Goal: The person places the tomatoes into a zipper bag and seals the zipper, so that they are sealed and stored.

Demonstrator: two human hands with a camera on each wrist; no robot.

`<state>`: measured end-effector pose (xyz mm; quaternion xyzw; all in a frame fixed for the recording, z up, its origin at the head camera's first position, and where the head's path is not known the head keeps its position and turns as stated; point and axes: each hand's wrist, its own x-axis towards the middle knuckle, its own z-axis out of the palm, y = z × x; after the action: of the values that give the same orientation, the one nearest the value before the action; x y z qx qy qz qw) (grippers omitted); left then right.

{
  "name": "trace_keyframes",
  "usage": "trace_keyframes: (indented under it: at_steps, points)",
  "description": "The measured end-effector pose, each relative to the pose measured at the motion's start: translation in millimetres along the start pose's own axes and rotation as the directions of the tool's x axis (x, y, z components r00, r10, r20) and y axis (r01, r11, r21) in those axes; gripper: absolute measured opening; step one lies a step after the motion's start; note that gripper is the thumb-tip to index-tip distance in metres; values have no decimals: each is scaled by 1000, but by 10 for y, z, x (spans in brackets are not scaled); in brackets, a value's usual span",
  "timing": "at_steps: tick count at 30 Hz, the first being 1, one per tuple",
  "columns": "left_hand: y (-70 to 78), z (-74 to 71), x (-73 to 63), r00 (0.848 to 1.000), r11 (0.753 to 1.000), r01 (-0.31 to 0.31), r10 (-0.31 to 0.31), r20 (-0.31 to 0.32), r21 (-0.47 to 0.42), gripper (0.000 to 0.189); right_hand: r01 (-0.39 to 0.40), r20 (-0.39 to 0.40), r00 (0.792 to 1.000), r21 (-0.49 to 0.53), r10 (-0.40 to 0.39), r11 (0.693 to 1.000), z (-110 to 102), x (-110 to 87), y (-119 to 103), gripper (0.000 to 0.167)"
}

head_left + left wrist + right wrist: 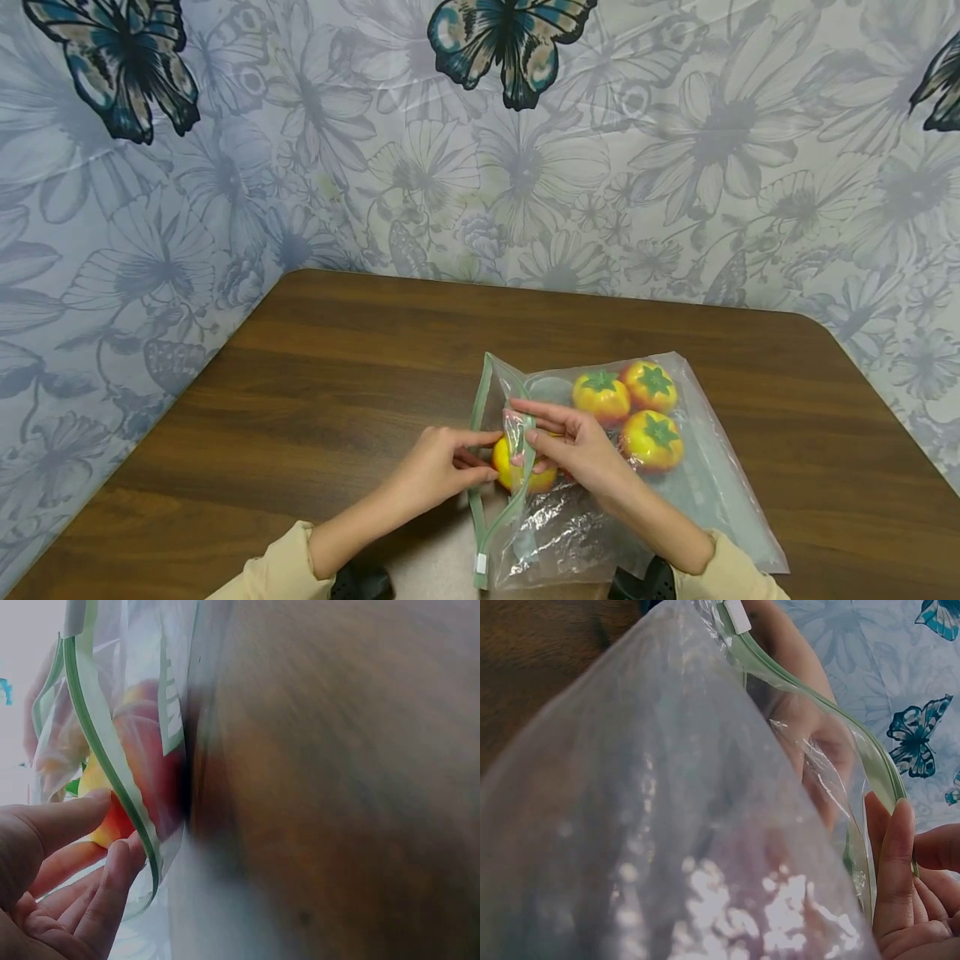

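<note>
A clear zip bag (555,537) with a green zip edge (477,492) lies on the table, its mouth to the left. Just inside the mouth sits a yellow-and-red toy tomato (501,460), held between the thumb and fingers of my left hand (431,467). My right hand (581,450) pinches the upper zip edge and lifts it over this tomato; the pinch shows in the right wrist view at the green strip (889,780). Deeper in the bag, three more tomatoes (651,442) with green leaf tops are grouped at the far side. Bag film partly covers the held tomato.
The brown wooden table (300,400) extends around the bag on both sides. A patterned cloth with butterflies (513,50) hangs behind its far edge. A white slider (481,563) is on the zip's near end. Black devices (363,582) sit at both wrists.
</note>
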<state>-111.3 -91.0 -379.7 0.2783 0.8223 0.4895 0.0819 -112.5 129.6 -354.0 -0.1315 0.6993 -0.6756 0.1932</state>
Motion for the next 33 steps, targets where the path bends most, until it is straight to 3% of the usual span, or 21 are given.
trace_keyframes:
  at_steps: [8, 19, 33]
  points:
    - [2, 92, 84, 999, 999, -36, 36, 14, 5, 28, 18, -7, 1000, 12, -18, 1000, 3, 12, 0, 44]
    - [-29, 187, 225, 1000, 999, 6, -4, 22, -54, 6, 27, -19, 999, -18, -28, 999, -11, 9, -19, 44]
    - [-13, 258, 253, 998, 986, 56, -51, 34, -160, 8, 29, -19, 999, -9, -29, 1000, -10, 6, -20, 44]
